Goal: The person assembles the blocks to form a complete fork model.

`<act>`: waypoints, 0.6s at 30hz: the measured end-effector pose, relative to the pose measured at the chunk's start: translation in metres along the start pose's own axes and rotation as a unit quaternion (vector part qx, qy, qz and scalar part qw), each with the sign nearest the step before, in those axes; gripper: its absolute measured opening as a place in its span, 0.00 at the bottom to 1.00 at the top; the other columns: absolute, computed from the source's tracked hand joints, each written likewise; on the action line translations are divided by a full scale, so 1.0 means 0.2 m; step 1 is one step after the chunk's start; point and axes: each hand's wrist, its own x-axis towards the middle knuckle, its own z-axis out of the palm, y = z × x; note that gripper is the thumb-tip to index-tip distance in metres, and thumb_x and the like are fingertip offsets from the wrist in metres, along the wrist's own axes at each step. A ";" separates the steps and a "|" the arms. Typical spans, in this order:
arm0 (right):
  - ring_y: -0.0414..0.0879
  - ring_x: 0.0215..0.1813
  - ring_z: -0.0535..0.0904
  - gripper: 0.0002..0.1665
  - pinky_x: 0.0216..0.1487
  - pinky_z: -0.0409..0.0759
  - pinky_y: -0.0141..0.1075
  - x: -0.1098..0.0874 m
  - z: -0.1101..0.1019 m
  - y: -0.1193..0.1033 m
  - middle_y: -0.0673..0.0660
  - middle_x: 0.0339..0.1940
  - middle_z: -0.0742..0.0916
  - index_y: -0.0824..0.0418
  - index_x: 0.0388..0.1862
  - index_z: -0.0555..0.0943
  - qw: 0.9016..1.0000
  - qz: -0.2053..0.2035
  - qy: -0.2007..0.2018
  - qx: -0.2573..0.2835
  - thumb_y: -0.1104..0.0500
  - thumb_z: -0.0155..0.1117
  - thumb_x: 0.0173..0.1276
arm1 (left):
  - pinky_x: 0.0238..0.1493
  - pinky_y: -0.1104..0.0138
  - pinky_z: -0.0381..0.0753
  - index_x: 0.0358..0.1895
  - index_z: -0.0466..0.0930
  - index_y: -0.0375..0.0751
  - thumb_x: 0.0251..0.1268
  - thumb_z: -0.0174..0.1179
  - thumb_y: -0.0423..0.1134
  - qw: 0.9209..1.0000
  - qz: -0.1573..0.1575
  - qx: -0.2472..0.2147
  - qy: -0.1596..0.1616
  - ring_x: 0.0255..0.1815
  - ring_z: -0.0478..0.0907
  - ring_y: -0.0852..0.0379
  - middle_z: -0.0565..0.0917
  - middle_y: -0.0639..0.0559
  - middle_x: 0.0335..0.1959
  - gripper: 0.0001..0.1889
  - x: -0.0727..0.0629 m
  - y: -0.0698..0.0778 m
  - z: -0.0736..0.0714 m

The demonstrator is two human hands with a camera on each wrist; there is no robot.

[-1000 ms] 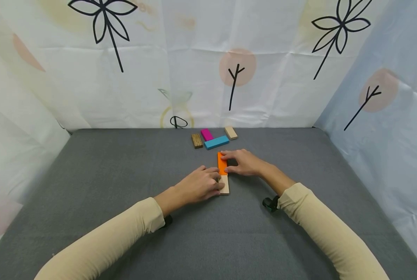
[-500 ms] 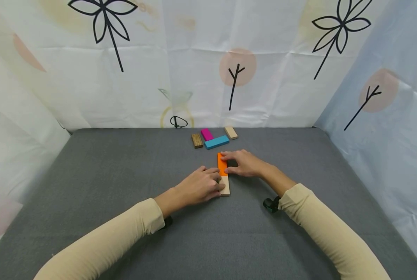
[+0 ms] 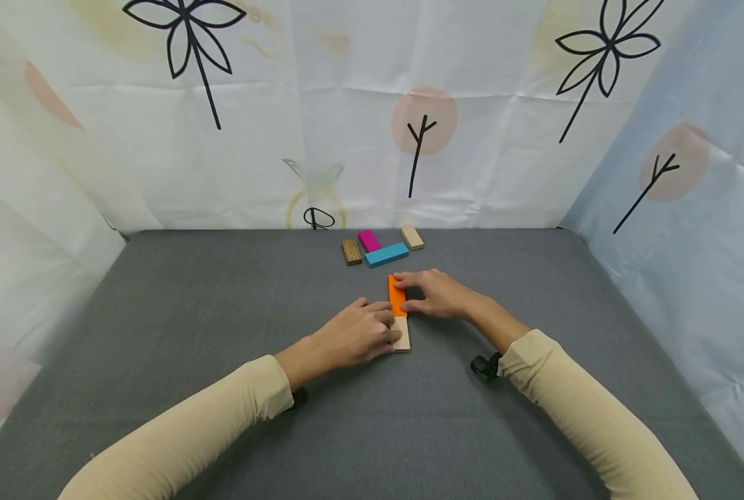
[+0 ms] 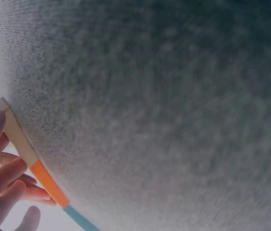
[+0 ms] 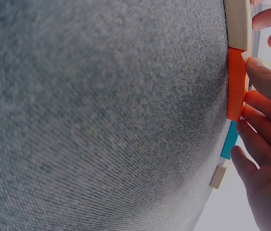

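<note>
An orange wooden block (image 3: 397,295) lies lengthwise on the table, end to end with a pale wooden block (image 3: 403,343) nearer the body. My left hand (image 3: 356,332) comes from the left and holds the pale block, its bent fingers on that side and top. From the right, my right hand (image 3: 439,292) grips the orange block, index finger by its far end and thumb by its near end. Both wrist views show the ends of the orange block (image 5: 236,84) and the pale block (image 4: 20,137) meeting in a straight line.
Beyond the hands lie a blue block (image 3: 387,255), a magenta block (image 3: 369,241), a dark brown block (image 3: 351,252) and another pale block (image 3: 412,238). Grey cloth (image 3: 221,292) covers the table, and printed white sheets (image 3: 359,125) hang at the back and sides.
Both hands and the two joined blocks have shifted slightly toward the body. The several blocks at the back have stayed put.
</note>
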 end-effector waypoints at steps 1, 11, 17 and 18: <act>0.61 0.72 0.69 0.29 0.69 0.67 0.56 0.00 0.00 0.00 0.64 0.73 0.72 0.69 0.67 0.76 1.000 0.000 0.000 0.000 0.56 0.66 0.71 | 0.41 0.59 0.77 0.43 0.87 0.54 0.68 0.65 0.47 1.000 0.000 0.001 -0.001 0.46 0.76 0.56 0.84 0.56 0.41 0.06 0.00 0.00 0.00; 0.61 0.71 0.69 0.29 0.69 0.66 0.56 0.00 0.01 0.01 0.65 0.73 0.71 0.69 0.66 0.76 1.000 -0.004 0.000 0.001 0.56 0.66 0.71 | 0.42 0.59 0.77 0.41 0.86 0.53 0.68 0.66 0.46 1.000 0.000 -0.016 0.009 0.45 0.76 0.56 0.84 0.55 0.40 0.05 0.00 0.00 0.01; 0.61 0.72 0.69 0.29 0.69 0.66 0.56 -0.01 0.01 0.00 0.64 0.74 0.71 0.69 0.67 0.75 1.000 0.000 0.000 0.004 0.56 0.66 0.71 | 0.42 0.59 0.77 0.42 0.86 0.53 0.68 0.66 0.46 1.000 -0.004 -0.018 0.007 0.46 0.76 0.56 0.84 0.56 0.40 0.05 -0.01 0.00 0.00; 0.61 0.72 0.69 0.30 0.69 0.66 0.56 -0.01 0.01 0.00 0.64 0.74 0.71 0.69 0.67 0.75 1.000 0.000 0.000 0.006 0.56 0.66 0.71 | 0.42 0.59 0.77 0.43 0.86 0.53 0.68 0.65 0.46 1.000 -0.005 -0.017 0.006 0.47 0.76 0.56 0.84 0.56 0.41 0.05 -0.01 0.00 0.00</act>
